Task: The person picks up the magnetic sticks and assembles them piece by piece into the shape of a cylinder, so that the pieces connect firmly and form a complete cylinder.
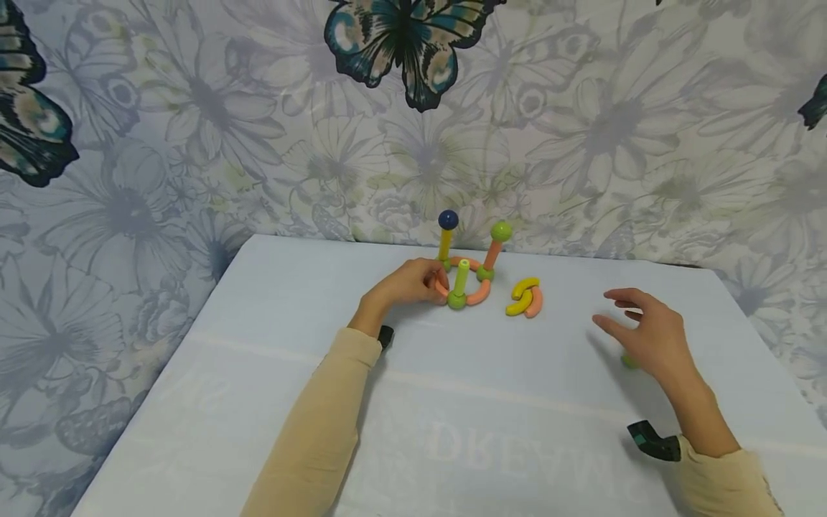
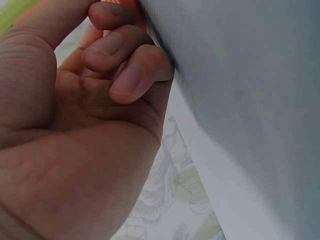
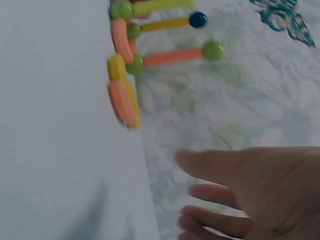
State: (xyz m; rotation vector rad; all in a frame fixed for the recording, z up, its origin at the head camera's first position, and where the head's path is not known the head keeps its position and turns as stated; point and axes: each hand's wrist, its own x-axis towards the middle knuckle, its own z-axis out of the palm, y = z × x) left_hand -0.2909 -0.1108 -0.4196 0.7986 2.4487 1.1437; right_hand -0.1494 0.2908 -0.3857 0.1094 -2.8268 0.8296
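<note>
Left hand (image 1: pixel 407 283) sat at centre frame with fingers curled, pinching the orange curved piece (image 1: pixel 441 287) on the left side of the toy ring (image 1: pixel 466 282). The left wrist view confirmed curled fingers (image 2: pixel 120 50) with a sliver of orange behind them.

Right hand (image 1: pixel 646 334) hovered lower right, fingers spread and relaxed, holding nothing. A small green ball (image 1: pixel 629 361) lay on the surface (image 1: pixel 258 373) just under its palm edge, mostly hidden.

The ring carried three uprights: a short green post (image 1: pixel 461 276) at the front, a yellow post with a blue ball (image 1: pixel 447 233) at the back left, and an orange post with a green ball (image 1: pixel 495 248) at the back right. Loose yellow and orange curved pieces (image 1: pixel 526 298) lay just right of the ring, touching each other.

My read on doing this step well:
- keep the left pinch low on the ring segment so the posts don't tip
- hold the ring flat on the surface and don't lift it
- bring the right hand in from the right, clear of the orange post
- pick up the green ball with the fingertips, not the palm, since it can roll
</note>
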